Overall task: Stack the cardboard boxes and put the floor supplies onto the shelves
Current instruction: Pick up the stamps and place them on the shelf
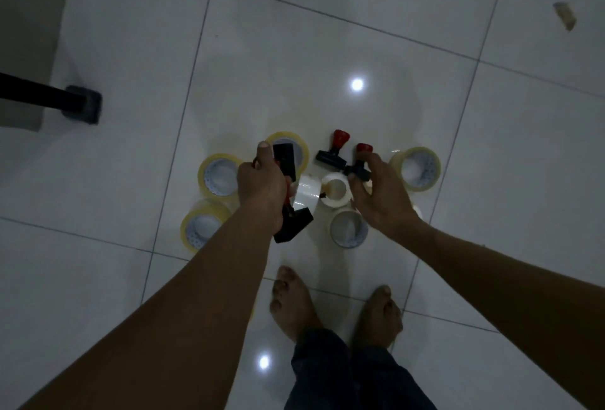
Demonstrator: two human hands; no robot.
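Gripping two stamps (292,225), left hand (262,185) sits at frame centre; right hand (381,195) pinches a third stamp (360,170). Fourth stamp (334,150) and tape rolls (218,177) lie on floor (327,33) beneath.

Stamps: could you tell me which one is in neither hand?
The stamp resting on the floor between the hands; the left hand and right hand grip the other stamps.

No text or number can be read. Small dark print is seen on the inner cores of the tape rolls (429,163) but is too blurred to be made out; no lettering is seen on the rubber stamps (331,155).
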